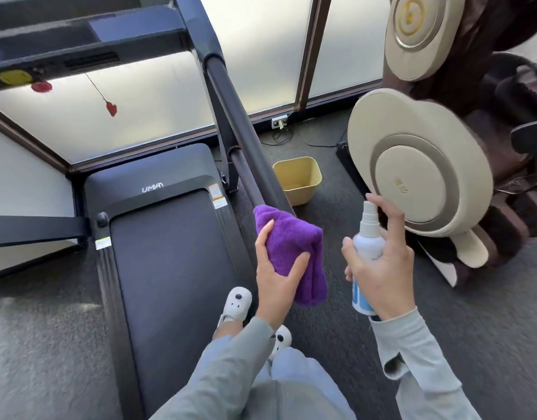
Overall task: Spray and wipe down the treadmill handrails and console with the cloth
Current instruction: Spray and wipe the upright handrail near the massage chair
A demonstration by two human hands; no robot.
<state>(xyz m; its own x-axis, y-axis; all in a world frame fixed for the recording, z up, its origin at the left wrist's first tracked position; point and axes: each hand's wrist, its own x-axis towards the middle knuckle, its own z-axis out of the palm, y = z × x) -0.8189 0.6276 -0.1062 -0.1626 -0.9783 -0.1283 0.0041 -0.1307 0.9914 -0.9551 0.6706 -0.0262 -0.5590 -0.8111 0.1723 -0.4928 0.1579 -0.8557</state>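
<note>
Grey sleeves (230, 368) reach in from the bottom edge, above pale trousers and white slippers (237, 303) that stand on the dark carpet beside the treadmill belt (170, 268); the left hand (276, 277) grips a folded purple cloth (294, 253), thumb on the near face and fingers curled round the left side, with the cloth's top end laid over the lower end of the right handrail (230, 101); the right hand (382, 265) holds a white spray bottle (368, 241) upright, just right of the cloth and apart from it, fingers wrapped round its body and the index finger resting on top of the nozzle; the handrail runs up and away to the console (79, 34) at top left; a yellow bin (297, 180) stands on the floor past the rail; a beige and brown massage chair (427, 177) fills the right side.
</note>
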